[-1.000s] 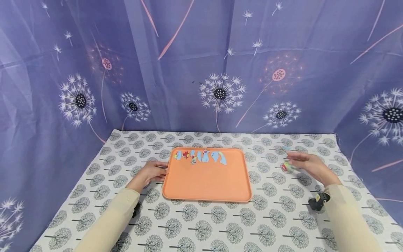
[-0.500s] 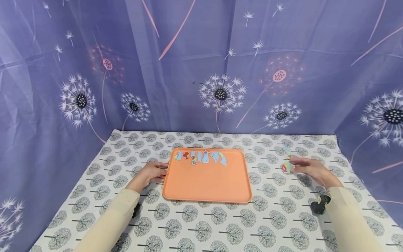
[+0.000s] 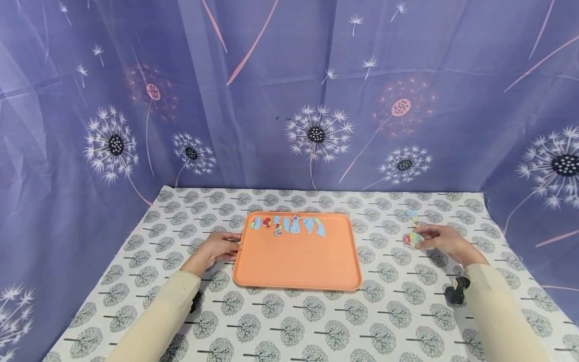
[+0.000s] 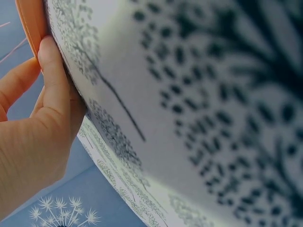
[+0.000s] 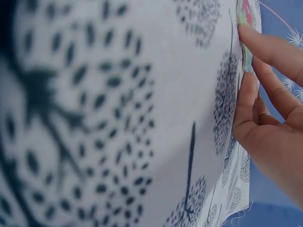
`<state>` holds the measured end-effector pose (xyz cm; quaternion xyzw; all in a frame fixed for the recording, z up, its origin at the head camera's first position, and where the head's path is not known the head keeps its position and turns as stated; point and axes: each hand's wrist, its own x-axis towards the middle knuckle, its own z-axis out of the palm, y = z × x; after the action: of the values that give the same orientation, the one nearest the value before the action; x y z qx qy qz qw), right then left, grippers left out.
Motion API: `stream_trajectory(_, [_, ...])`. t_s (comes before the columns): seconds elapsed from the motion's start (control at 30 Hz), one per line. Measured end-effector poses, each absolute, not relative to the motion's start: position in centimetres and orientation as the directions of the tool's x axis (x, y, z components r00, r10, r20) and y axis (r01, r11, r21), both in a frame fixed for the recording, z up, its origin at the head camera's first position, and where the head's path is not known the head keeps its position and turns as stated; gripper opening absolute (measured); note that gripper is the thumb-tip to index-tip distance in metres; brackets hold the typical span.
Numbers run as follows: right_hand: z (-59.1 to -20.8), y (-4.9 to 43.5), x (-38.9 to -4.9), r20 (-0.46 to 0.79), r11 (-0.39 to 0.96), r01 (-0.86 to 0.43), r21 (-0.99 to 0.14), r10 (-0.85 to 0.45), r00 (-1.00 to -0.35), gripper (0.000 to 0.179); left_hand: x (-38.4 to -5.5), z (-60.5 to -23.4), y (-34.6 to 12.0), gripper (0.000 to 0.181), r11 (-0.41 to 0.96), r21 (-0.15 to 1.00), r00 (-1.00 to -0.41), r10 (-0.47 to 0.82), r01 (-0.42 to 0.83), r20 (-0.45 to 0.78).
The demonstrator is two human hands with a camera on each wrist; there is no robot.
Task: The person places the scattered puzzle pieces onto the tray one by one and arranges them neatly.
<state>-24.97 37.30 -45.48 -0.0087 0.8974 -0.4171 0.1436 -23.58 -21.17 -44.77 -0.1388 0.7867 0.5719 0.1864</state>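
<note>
My left hand [image 3: 219, 247] holds the left rim of an orange tray [image 3: 298, 261]; thumb and fingertips meet its edge in the left wrist view. Several flat, irregular puzzle pieces [image 3: 295, 224], mostly light blue with some red, line the tray's far side. Right of the tray, my right hand [image 3: 445, 240] pinches the edge of a red-and-green puzzle piece [image 3: 412, 240] at the cloth. The right wrist view shows a finger and the thumb at that piece's edge. Just beyond those fingers lies a blue-and-yellow puzzle piece [image 3: 412, 215], partly covered by the hand.
A white tablecloth [image 3: 289, 327] printed with grey trees covers the table. Purple curtains [image 3: 253, 125] with dandelion prints hang behind it and along both sides. Between the tray and the right hand lies a strip of cloth.
My right hand has shifted slightly and its fingers have closed on the red-and-green puzzle piece. More of the blue-and-yellow piece shows. My left hand and the tray have stayed in place.
</note>
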Motion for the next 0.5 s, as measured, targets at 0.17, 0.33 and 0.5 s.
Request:
stream_trajectory(0.17, [-45.60, 37.42, -24.97, -0.225, 0.636, 0.103, -0.765, -0.114, -0.968, 0.064, -23.54, -44.78, -21.18, 0.044, 0.316, 0.842, -0.889, -0.008, -0.437, -0.459])
stream_trajectory(0.33, [-45.31, 37.41, -24.79, -0.209, 0.600, 0.102, -0.793, -0.111, -0.972, 0.059, -23.67, -44.86, -21.22, 0.044, 0.317, 0.845, -0.891, -0.001, -0.431, -0.454])
stream_trajectory(0.5, [-45.15, 37.26, -24.55, -0.215, 0.552, 0.117, -0.826, -0.116, -0.970, 0.057, -23.68, -44.86, -21.23, 0.044, 0.307, 0.849, -0.891, 0.009, -0.430, -0.454])
